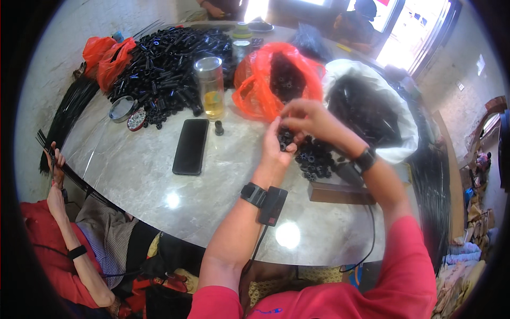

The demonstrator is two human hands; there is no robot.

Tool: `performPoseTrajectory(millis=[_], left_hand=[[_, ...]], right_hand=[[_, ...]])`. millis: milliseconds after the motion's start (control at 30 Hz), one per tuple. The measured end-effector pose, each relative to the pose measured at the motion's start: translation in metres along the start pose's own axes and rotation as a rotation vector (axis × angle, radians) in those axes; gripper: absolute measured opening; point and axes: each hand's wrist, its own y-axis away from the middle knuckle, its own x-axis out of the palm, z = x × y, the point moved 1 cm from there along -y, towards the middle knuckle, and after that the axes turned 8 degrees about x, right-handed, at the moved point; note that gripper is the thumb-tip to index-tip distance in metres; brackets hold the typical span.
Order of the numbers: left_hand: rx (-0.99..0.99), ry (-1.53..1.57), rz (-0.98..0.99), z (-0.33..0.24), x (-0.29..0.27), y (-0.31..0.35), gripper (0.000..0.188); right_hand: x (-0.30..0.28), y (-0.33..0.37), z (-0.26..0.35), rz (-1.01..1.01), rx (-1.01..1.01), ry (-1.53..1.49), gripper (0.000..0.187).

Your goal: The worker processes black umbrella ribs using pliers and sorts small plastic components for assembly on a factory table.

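My left hand [275, 144] is cupped around several small black plastic parts [286, 137], in front of the red plastic bag. Just above it, my right hand [312, 118] has its fingers curled together near the left fingertips; what they pinch, if anything, is too small to tell. Beneath my hands, a pile of small black star-shaped plastic pieces [314, 159] lies on the marble-look table [143, 165]. The open red bag [249, 87] holds more dark pieces. A white sack [406, 133] of black parts stands to its right.
A heap of black plastic tubes [170, 58] covers the far left. A glass bottle [212, 90], a black phone [191, 147], a small brown box [340, 192] and a round tin [136, 120] stand nearby. Bundled black rods [433, 202] line the right edge. A co-worker's hand [55, 159] is at left.
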Motion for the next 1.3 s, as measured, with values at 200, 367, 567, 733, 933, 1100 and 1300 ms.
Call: performPoseTrajectory(millis=[200, 367, 567, 733, 933, 1100, 1300], left_hand=[[-0.050, 0.033, 0.049, 0.002, -0.002, -0.009, 0.021], [-0.061, 0.057, 0.011, -0.001, 0.003, -0.005, 0.022], [-0.069, 0.016, 0.042, 0.001, 0.004, -0.004, 0.023], [-0.070, 0.010, 0.024, 0.000, 0.000, -0.003, 0.022], [-0.068, 0.039, 0.017, -0.002, -0.002, -0.006, 0.021], [-0.049, 0.029, -0.006, -0.002, -0.001, -0.004, 0.020], [-0.055, -0.006, 0.008, -0.001, -0.002, -0.003, 0.021]], right_hand=[[-0.002, 0.019, 0.015, 0.023, -0.319, 0.581, 0.028], [-0.027, -0.020, 0.016, 0.084, -0.216, 0.154, 0.025], [-0.041, -0.110, -0.028, -0.438, -0.323, 0.455, 0.015], [-0.022, -0.149, -0.048, -0.601, -0.417, 0.659, 0.021], [-0.025, -0.155, -0.058, -0.612, -0.250, 0.466, 0.020], [-0.028, -0.155, -0.058, -0.682, -0.349, 0.557, 0.019], [-0.027, -0.166, -0.054, -0.658, -0.401, 0.777, 0.015]])
